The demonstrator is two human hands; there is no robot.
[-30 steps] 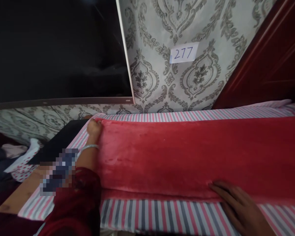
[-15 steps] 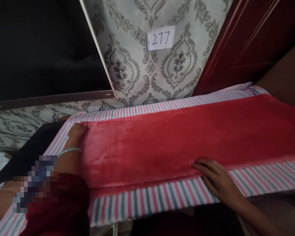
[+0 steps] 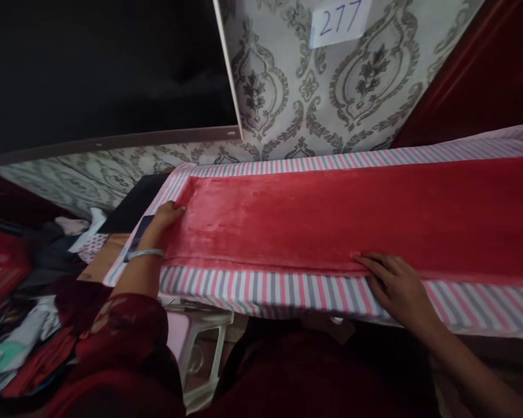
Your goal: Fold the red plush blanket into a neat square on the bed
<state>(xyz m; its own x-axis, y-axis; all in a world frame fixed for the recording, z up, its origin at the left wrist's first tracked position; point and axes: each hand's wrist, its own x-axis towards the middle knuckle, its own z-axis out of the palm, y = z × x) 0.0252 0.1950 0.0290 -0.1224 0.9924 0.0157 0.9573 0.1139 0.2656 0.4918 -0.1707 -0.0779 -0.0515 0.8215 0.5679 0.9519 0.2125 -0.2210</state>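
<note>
A long red plush blanket (image 3: 305,215), folded into a strip with layers showing along its front edge, lies flat on a pink, grey and white striped cloth (image 3: 287,290). My left hand (image 3: 168,215) is closed on the blanket's left edge, thumb on top and the other fingers mostly hidden. At the front edge, right of centre, my right hand (image 3: 394,284) pinches the blanket between thumb and fingers. A dark flat object (image 3: 139,232) lies on the striped cloth beside my left wrist, partly covered by the arm.
A large dark screen (image 3: 104,69) stands behind, against patterned wallpaper bearing a paper label (image 3: 340,22) marked 277. Below the cloth's front edge is a pale plastic stool (image 3: 204,354). Piled clothes (image 3: 30,331) lie at lower left; a dark red door (image 3: 475,87) is at right.
The view has swung left and down. My left hand has moved from near the blanket's far left corner toward me along its left edge. My right hand stays at the front edge.
</note>
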